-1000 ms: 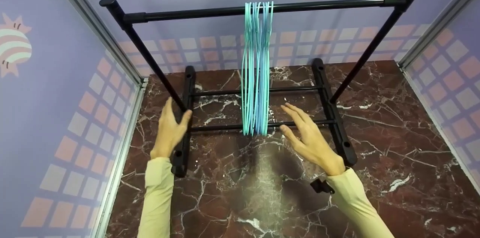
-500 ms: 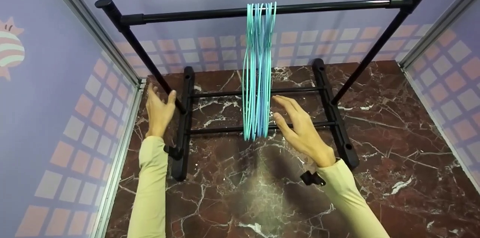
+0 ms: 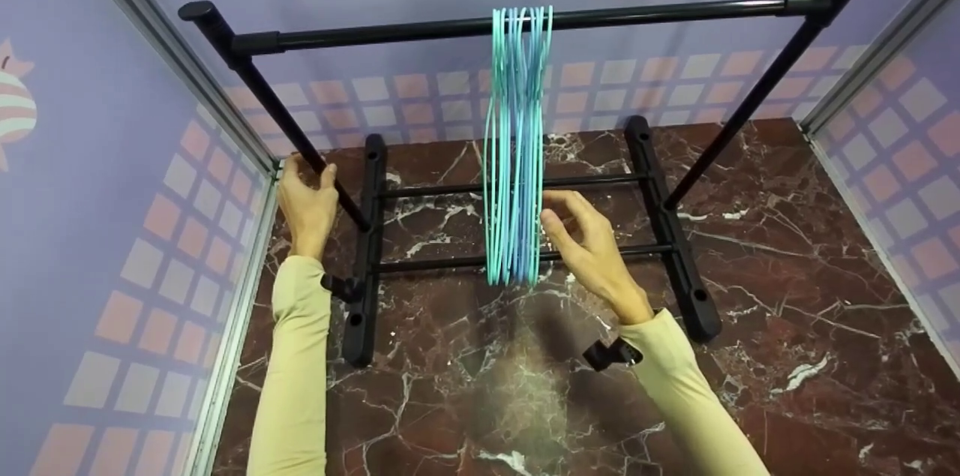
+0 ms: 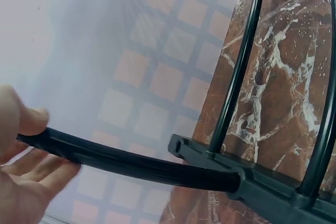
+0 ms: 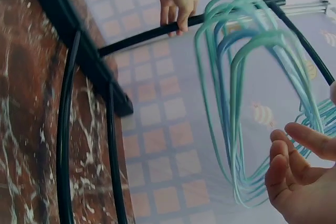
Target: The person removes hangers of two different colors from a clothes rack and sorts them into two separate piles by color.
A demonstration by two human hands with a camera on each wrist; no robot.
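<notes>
"Where do the hangers (image 3: pixel 517 146) hang?"
"Just left of the right hand (image 3: pixel 596 247); its fingers bend loosely, thumb apart. Whether it touches them, I can't tell."
"And the left hand (image 3: pixel 309 210)?"
"It grips the post (image 3: pixel 274 105), hangers well off to its right."

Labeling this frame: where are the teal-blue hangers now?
In the head view, the teal-blue hangers hang near the middle of the black top bar, immediately left of the right hand.
</notes>
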